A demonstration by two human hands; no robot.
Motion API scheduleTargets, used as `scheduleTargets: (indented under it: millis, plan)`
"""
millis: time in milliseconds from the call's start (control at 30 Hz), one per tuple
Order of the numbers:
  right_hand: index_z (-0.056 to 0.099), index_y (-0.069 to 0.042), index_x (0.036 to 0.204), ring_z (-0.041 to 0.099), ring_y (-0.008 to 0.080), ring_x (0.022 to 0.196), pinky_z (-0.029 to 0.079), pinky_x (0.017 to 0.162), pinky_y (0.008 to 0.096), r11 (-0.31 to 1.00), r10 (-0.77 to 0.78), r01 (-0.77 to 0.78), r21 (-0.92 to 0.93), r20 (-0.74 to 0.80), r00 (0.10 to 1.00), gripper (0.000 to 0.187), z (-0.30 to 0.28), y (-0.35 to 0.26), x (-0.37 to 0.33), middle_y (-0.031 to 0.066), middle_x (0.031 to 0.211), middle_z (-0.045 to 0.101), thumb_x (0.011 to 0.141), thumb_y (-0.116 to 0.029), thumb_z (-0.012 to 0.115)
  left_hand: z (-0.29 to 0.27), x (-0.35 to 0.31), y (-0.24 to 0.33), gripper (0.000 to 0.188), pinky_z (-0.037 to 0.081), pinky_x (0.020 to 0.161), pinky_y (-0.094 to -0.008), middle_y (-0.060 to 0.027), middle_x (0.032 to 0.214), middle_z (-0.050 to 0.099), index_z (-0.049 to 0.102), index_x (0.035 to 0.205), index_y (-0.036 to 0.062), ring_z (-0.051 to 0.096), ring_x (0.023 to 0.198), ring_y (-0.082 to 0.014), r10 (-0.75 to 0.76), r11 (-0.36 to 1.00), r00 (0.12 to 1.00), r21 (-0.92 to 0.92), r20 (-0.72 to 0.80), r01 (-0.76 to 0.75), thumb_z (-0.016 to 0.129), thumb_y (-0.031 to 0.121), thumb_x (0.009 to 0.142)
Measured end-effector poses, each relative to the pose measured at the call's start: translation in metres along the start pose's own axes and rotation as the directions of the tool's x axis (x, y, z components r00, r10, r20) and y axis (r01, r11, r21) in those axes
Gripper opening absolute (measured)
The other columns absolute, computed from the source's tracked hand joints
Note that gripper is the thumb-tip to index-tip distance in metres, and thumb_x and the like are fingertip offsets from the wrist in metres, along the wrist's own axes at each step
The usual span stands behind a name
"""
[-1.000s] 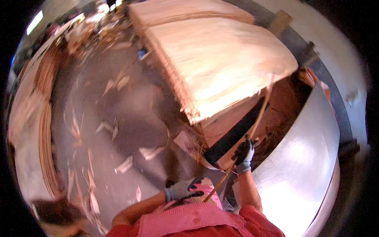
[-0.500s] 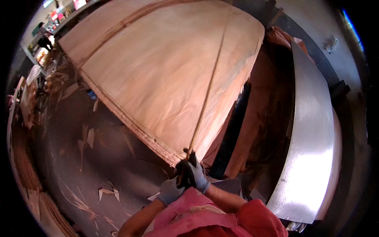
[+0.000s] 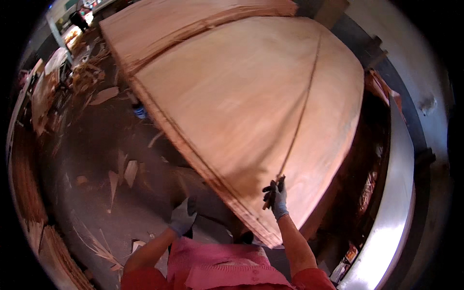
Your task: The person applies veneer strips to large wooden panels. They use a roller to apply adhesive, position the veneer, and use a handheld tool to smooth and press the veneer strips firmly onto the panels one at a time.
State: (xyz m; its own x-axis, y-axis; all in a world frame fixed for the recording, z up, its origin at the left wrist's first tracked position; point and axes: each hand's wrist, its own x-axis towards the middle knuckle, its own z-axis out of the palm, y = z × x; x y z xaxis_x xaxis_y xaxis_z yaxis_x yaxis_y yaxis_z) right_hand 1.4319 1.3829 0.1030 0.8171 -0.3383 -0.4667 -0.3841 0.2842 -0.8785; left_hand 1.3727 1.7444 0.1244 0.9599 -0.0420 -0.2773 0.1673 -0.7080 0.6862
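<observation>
A long thin wooden stick (image 3: 302,116) stretches across the top of a stack of pale, pinkish-brown veneer sheets (image 3: 227,106). My right hand (image 3: 276,198), in a grey glove with dark fingers, is closed round the stick's near end above the stack's near corner. A short bit of the stick pokes out below those fingers. Off the left edge of the stack, my left hand (image 3: 184,216) hangs over the floor in a similar glove. Its fingers are loosely bent and nothing shows in them.
A second layer of sheets (image 3: 193,24) covers the stack's far end. A shiny metal sheet (image 3: 382,217) stands along the right. Veneer scraps (image 3: 130,173) litter the dark floor, and more stacked wood (image 3: 60,256) lines the left. A person (image 3: 77,20) is far off at upper left.
My hands were together on the stick's near end at my waist. The left has let go and moved left; the right has carried the stick forward and right. The view has shifted.
</observation>
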Motion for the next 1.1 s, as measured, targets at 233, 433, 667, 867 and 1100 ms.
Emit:
scheduleTargets:
  millis: [233, 433, 667, 867, 1100]
  plan:
    - [0.022, -0.002, 0.150, 0.049, 0.0200, 0.120, 0.043, 0.099, 0.0292, 0.892, -0.194, 0.083, -0.445, -0.210, 0.958, 0.063, 0.017, 0.048, 0.029, 0.0130, 0.150, 0.036, 0.095, -0.006, 0.052, -0.112, 0.139, -0.084, 0.069, 0.044, 0.098, -0.0440, -0.0245, 0.124, 0.058, 0.040, 0.139, 0.0001, 0.056, 0.113, -0.0401, 0.029, 0.988, 0.954, 0.154, -0.297, 0.017, 0.069, 0.025, 0.082]
    - [0.021, -0.004, 0.151, 0.034, 0.0218, 0.138, 0.029, 0.112, 0.0312, 0.903, -0.140, 0.010, -0.430, -0.273, 0.952, 0.065, -0.004, 0.058, 0.036, 0.0121, 0.154, 0.029, 0.095, -0.003, 0.053, -0.191, 0.280, -0.085, 0.070, 0.042, 0.102, -0.0423, -0.0216, 0.131, 0.055, 0.038, 0.141, 0.0014, 0.055, 0.118, -0.0370, -0.053, 0.949, 0.938, 0.275, -0.341, 0.154, 0.066, 0.033, 0.085]
    - [0.018, -0.001, 0.151, 0.033, 0.0231, 0.139, 0.027, 0.113, 0.0325, 0.904, -0.139, -0.014, -0.427, -0.325, 0.935, 0.064, 0.013, 0.050, 0.016, 0.0153, 0.156, 0.025, 0.096, -0.003, 0.051, -0.251, 0.400, -0.057, 0.063, 0.041, 0.103, -0.0421, -0.0193, 0.139, 0.047, 0.043, 0.138, 0.0060, 0.047, 0.126, -0.0345, -0.217, 0.918, 0.960, 0.298, -0.177, 0.262, 0.062, 0.040, 0.089]
    - [0.026, -0.012, 0.150, 0.056, 0.0179, 0.070, 0.047, 0.058, 0.0285, 0.950, 0.052, -0.181, -0.254, -0.442, 0.896, 0.060, 0.012, 0.037, 0.010, 0.0127, 0.100, 0.059, 0.096, -0.011, 0.053, -0.258, 0.513, -0.113, 0.071, 0.033, 0.110, -0.0464, -0.0158, 0.147, 0.039, 0.036, 0.144, 0.0100, 0.036, 0.136, -0.0330, -0.028, 0.877, 0.972, 0.460, -0.233, 0.135, 0.057, 0.051, 0.089]
    - [0.039, -0.009, 0.138, 0.050, 0.0163, 0.037, 0.042, 0.033, 0.0289, 0.986, 0.104, -0.149, -0.075, -0.418, 0.903, 0.045, 0.115, -0.028, -0.043, 0.0083, 0.060, 0.058, 0.098, -0.022, 0.054, -0.274, 0.587, -0.086, 0.078, 0.023, 0.114, -0.0528, -0.0129, 0.147, 0.040, 0.029, 0.148, 0.0143, 0.031, 0.140, -0.0324, -0.188, 0.893, 0.946, 0.354, -0.265, 0.277, 0.061, 0.047, 0.085]
